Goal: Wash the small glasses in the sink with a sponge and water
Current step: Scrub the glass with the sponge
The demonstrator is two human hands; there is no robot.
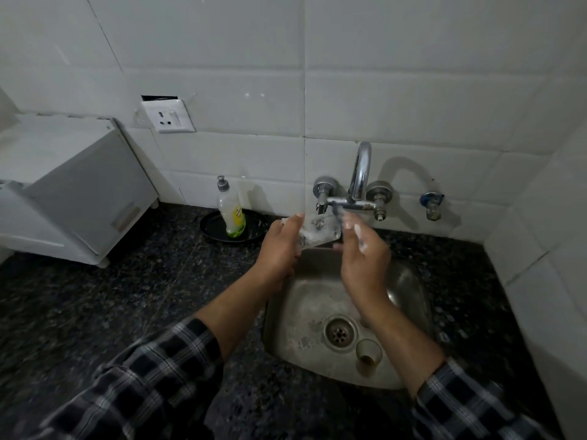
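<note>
Small glass [319,230] soapy, gripped by left hand [279,249]; right hand [362,258] at rim, grip unclear.

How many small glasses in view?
2. A soapy glass in the left hand under the tap; a second glass in the sink beside the drain. Arms may hide more.

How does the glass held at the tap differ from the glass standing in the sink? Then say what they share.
The held glass lies tilted on its side in the left hand; the sink glass stands upright beside the drain, untouched. The held glass is coated in soap foam; the sink glass shows no foam and a brownish residue at its bottom. Both are small clear glasses.
</note>
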